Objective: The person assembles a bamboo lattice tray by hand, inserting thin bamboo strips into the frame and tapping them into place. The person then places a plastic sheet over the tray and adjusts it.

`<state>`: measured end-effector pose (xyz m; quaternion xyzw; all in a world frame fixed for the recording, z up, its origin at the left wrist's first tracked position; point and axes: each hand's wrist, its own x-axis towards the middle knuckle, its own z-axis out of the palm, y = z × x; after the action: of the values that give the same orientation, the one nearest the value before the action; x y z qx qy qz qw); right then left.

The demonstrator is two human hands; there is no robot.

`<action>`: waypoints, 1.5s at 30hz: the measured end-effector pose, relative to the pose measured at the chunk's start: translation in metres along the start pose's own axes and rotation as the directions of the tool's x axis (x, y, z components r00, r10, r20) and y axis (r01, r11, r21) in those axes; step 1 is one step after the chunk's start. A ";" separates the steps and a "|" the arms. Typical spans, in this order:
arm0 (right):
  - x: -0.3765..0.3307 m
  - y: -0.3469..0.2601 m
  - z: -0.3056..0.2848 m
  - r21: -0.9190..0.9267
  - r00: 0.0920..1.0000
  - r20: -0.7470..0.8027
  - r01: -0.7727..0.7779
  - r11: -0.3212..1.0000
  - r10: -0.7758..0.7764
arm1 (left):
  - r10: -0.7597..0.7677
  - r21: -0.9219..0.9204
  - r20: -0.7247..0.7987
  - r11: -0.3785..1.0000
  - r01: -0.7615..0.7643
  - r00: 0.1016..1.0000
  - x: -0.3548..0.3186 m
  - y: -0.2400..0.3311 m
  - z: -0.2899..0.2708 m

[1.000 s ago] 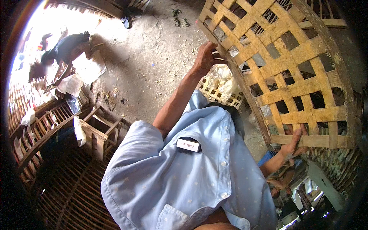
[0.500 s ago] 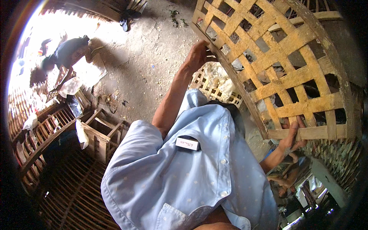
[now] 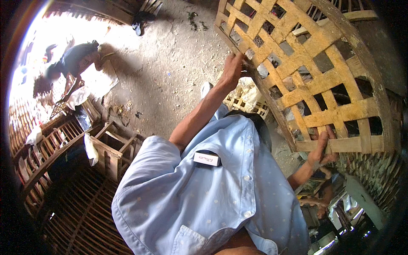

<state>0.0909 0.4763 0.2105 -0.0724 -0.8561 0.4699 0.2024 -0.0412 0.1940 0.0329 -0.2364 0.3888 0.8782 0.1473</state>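
A large yellowish woven bamboo panel (image 3: 314,91) in a wooden frame stands tilted at the right, with square gaps between its slats. My left hand (image 3: 233,70) is closed at the long left edge of the frame, its fingertips partly hidden behind it. Lower down, my right hand (image 3: 321,147) grips the bottom edge, thumb in front and fingers reaching through the gaps. Below my left hand, a smaller woven basket (image 3: 250,95) holding pale, crumpled sheeting shows partly behind the panel.
A wooden box frame (image 3: 111,155) stands at the left beside a dark slatted bamboo rack (image 3: 80,212). Another person (image 3: 76,59) bends over far left in bright light. Sandals (image 3: 138,25) lie on the rough floor (image 3: 170,51). At lower right another person's arm (image 3: 318,199) shows.
My left hand has slid right and slightly down along the frame edge. The panel has shifted slightly, while my right hand keeps its hold. Part of a foot now shows beside my left forearm.
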 end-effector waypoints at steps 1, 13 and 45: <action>0.000 -0.005 0.001 -0.007 0.999 0.013 -0.031 1.000 0.031 | -0.082 -0.047 -0.027 0.996 0.080 0.996 0.003 0.001 -0.005; -0.004 -0.003 0.010 0.156 0.998 -0.021 -0.050 0.986 0.054 | 0.338 0.195 0.268 0.898 -0.394 0.902 -0.021 0.003 0.006; -0.002 -0.012 0.023 0.207 0.996 -0.007 -0.081 0.975 0.085 | -0.045 -0.124 0.163 0.990 0.065 0.986 -0.028 0.008 -0.015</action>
<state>0.0836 0.4512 0.2096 -0.0904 -0.7974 0.5636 0.1958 -0.0168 0.1752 0.0443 -0.1850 0.3115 0.9132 0.1866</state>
